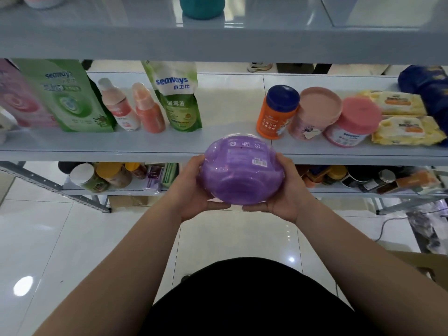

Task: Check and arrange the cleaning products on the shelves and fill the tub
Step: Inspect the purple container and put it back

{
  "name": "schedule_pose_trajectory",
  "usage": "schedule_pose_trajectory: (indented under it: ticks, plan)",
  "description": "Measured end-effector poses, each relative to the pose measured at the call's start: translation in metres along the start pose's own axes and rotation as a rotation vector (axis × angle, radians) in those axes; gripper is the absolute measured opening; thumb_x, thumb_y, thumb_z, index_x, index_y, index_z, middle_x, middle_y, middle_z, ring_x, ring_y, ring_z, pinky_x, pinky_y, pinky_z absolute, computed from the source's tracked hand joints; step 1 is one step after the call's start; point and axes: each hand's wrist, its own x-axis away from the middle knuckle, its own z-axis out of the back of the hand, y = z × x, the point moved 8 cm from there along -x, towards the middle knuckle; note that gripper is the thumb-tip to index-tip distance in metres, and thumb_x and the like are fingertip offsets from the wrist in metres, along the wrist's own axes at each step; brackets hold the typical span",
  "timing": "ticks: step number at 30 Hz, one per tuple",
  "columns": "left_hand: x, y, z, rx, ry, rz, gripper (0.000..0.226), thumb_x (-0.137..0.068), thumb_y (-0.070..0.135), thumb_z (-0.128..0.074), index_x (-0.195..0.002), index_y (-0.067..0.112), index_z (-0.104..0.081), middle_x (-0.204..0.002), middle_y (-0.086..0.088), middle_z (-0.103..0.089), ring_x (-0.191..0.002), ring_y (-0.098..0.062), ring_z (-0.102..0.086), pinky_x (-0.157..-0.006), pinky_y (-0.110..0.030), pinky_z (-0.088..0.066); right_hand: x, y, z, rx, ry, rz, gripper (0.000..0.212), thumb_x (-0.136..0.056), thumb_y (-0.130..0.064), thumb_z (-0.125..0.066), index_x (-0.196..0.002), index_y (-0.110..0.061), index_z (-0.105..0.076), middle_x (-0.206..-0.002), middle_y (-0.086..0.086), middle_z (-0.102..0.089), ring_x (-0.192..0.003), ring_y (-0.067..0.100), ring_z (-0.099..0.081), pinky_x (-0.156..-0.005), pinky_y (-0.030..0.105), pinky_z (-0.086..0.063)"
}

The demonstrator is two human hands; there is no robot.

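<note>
A round purple tub (pixel 240 169) is held in front of the middle shelf (pixel 145 147), tipped so its underside faces me and a label with a barcode shows on its upper side. My left hand (pixel 191 190) grips its left side and my right hand (pixel 283 190) grips its right side, fingers curled under it. On the shelf behind stand green refill pouches (pixel 70 98) (pixel 178 95), two orange-pink bottles (pixel 118 105) (pixel 149 109), an orange canister with a blue lid (pixel 276 111) and two pink tubs (pixel 312 112) (pixel 351 122).
Yellow wipe packs (pixel 407 129) and a dark blue pack (pixel 429 88) lie at the shelf's right end. A teal container (pixel 201 6) stands on the top shelf. The lower shelf (pixel 121 187) holds jars and bottles. A cardboard box (pixel 424 265) sits on the tiled floor at right.
</note>
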Motion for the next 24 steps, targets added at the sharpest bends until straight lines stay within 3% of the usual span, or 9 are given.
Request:
schedule_pose_trajectory:
  ticks: [3,6,8,11,15,17,18,21,24]
  plan:
    - [-0.004,0.006,0.003,-0.013,0.106,-0.094,0.05,-0.097,0.033,-0.051,-0.138,0.005,-0.054,-0.138,-0.025,-0.058,-0.119,-0.045,-0.063,-0.086,-0.059,-0.058,-0.001,-0.014,0.005,0.047,-0.054,0.074,0.057,-0.095,-0.048,-0.055,-0.144,-0.019,-0.055,-0.14,0.016,-0.064,-0.124,0.043,-0.063,-0.091,0.065,-0.055]
    - [-0.005,0.012,0.005,-0.062,0.214,-0.19,0.032,-0.104,0.025,-0.042,-0.119,0.007,-0.064,-0.111,-0.018,-0.072,-0.101,-0.033,-0.071,-0.082,-0.052,-0.061,-0.002,-0.026,0.006,0.056,-0.062,0.117,0.052,-0.095,-0.034,-0.059,-0.144,-0.017,-0.055,-0.141,0.016,-0.062,-0.127,0.04,-0.062,-0.088,0.061,-0.058]
    - [-0.006,0.016,0.006,-0.051,0.233,-0.224,0.034,-0.106,0.025,-0.038,-0.117,0.011,-0.066,-0.109,-0.015,-0.075,-0.1,-0.032,-0.071,-0.078,-0.05,-0.061,-0.001,-0.032,-0.001,0.077,-0.112,0.134,0.054,-0.091,-0.036,-0.064,-0.141,-0.017,-0.06,-0.145,0.015,-0.059,-0.129,0.041,-0.059,-0.087,0.061,-0.056]
    - [-0.002,0.018,0.006,0.02,0.172,-0.215,0.033,-0.107,0.026,-0.037,-0.12,0.011,-0.064,-0.114,-0.016,-0.074,-0.1,-0.042,-0.069,-0.074,-0.052,-0.061,0.0,-0.034,-0.008,0.005,-0.219,0.146,0.062,-0.07,-0.04,-0.088,-0.127,-0.019,-0.071,-0.148,0.013,-0.056,-0.134,0.044,-0.054,-0.087,0.065,-0.053]
    - [0.002,0.009,0.003,-0.011,0.096,-0.12,0.033,-0.107,0.028,-0.042,-0.13,0.013,-0.058,-0.125,-0.017,-0.07,-0.099,-0.041,-0.069,-0.071,-0.047,-0.062,-0.004,0.004,-0.037,-0.09,-0.486,0.007,0.096,-0.071,-0.056,-0.087,-0.151,-0.019,-0.05,-0.158,0.02,-0.043,-0.138,0.054,-0.044,-0.102,0.077,-0.04]
    - [0.002,0.011,0.008,-0.138,0.137,-0.13,0.032,-0.104,0.028,-0.048,-0.129,0.011,-0.06,-0.121,-0.016,-0.071,-0.096,-0.034,-0.069,-0.073,-0.043,-0.06,-0.005,0.013,-0.048,-0.155,-0.589,0.005,0.102,-0.075,-0.059,-0.082,-0.158,-0.019,-0.038,-0.162,0.02,-0.037,-0.142,0.053,-0.04,-0.108,0.076,-0.034]
    - [0.002,0.014,0.011,-0.18,0.15,-0.149,0.031,-0.103,0.029,-0.05,-0.124,0.01,-0.063,-0.115,-0.015,-0.073,-0.092,-0.031,-0.069,-0.072,-0.041,-0.059,-0.005,0.012,-0.053,-0.188,-0.606,0.02,0.1,-0.073,-0.056,-0.085,-0.156,-0.019,-0.043,-0.161,0.017,-0.04,-0.141,0.049,-0.042,-0.11,0.072,-0.034]
    - [0.013,0.025,0.016,-0.096,0.095,-0.197,0.045,-0.103,0.05,-0.048,-0.111,0.011,-0.068,-0.095,-0.012,-0.07,-0.084,-0.026,-0.068,-0.073,-0.043,-0.059,-0.007,0.005,-0.053,-0.175,-0.495,0.116,0.088,-0.054,-0.045,-0.1,-0.132,-0.016,-0.07,-0.143,0.011,-0.061,-0.129,0.034,-0.059,-0.107,0.057,-0.047]
    - [0.018,0.026,0.016,-0.141,-0.068,-0.207,0.082,-0.077,0.07,-0.068,-0.136,0.015,-0.055,-0.131,-0.017,-0.065,-0.118,-0.039,-0.065,-0.089,-0.054,-0.058,-0.015,0.002,-0.047,-0.149,-0.328,0.232,0.094,-0.05,-0.036,-0.103,-0.132,-0.008,-0.068,-0.135,0.013,-0.066,-0.121,0.03,-0.066,-0.097,0.051,-0.057]
